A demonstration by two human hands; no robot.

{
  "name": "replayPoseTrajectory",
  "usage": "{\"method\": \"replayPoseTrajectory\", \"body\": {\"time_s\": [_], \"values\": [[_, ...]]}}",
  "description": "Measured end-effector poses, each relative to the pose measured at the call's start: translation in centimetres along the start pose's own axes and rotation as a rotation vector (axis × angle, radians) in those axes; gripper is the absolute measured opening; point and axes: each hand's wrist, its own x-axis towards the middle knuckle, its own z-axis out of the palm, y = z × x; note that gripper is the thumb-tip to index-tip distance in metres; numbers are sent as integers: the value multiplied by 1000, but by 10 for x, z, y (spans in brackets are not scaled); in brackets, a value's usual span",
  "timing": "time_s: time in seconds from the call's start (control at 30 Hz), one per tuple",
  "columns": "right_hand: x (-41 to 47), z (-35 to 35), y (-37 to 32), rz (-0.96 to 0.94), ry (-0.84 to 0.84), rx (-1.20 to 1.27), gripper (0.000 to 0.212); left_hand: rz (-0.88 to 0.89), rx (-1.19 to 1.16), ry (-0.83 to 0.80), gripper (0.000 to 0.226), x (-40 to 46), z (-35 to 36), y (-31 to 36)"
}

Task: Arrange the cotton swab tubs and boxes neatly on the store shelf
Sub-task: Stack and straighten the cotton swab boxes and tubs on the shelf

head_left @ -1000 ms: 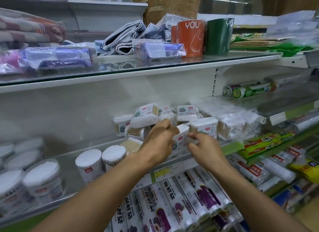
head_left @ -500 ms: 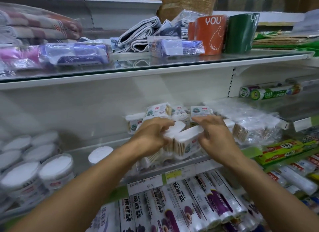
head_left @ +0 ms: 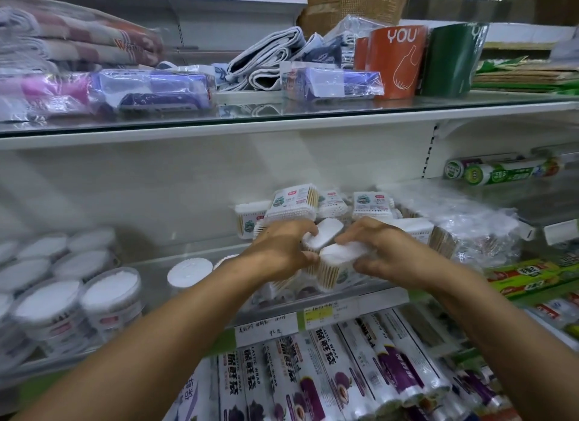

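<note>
Two hands are meeting at the middle shelf (head_left: 385, 292), each gripping a small clear box of cotton swabs. The left hand (head_left: 282, 251) is clamping its fingers around the rear swab box (head_left: 322, 237), whose white cotton tips are facing up. The right hand (head_left: 388, 254) is closing over the front swab box (head_left: 336, 264), thumb below and fingers on top; the two boxes are touching each other. Both are sitting just above the front edge of the middle shelf, over the price labels (head_left: 316, 315).

Behind the hands, toward the back of that shelf, more swab boxes (head_left: 294, 201) are lying in a loose, tilted heap. To the right of the heap, bagged wooden sticks (head_left: 470, 235) are piled in clear plastic. At the far left of the middle shelf, round swab tubs (head_left: 50, 307) are standing upright in rows, with one smaller white-lidded tub (head_left: 189, 270) standing between them and the hands. Below the shelf, rolls of plastic wrap (head_left: 313, 376) are lying side by side. Above it, an orange cup (head_left: 396, 60) is standing on the glass shelf.
</note>
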Motion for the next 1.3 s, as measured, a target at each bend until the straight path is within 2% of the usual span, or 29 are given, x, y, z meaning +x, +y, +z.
{"method": "replayPoseTrajectory", "body": {"time_s": [0.1, 0.37, 0.57, 0.7, 0.87, 1.07, 1.13, 1.2, 1.3], "values": [[2, 3, 0, -27, 10, -7, 45, 5, -10, 38, 33, 4, 1, 0], [-3, 3, -8, -66, 53, 37, 41, -12, -235, 44, 27, 5, -4, -6], [4, -2, -6, 2, 253, 24, 45, -29, -269, 53, 28, 5, -5, -5], [15, -3, -6, 71, 161, -142, 44, -35, -194, 12, 29, 6, -3, -1], [13, 3, -7, 72, 157, -102, 41, -45, -168, 88, 18, 10, 6, 4], [11, -6, -4, 100, 392, 139, 42, -17, -372, 193, 19, 10, -9, 3], [13, -10, -4, 143, 456, 311, 42, -15, -502, 204, 21, 9, -17, 3], [15, -11, -3, 166, 485, 530, 42, -22, -615, 194, 21, 8, -23, 3], [18, -13, -3, 168, 474, 609, 44, -7, -722, 169, 21, 6, -29, 2]]}}
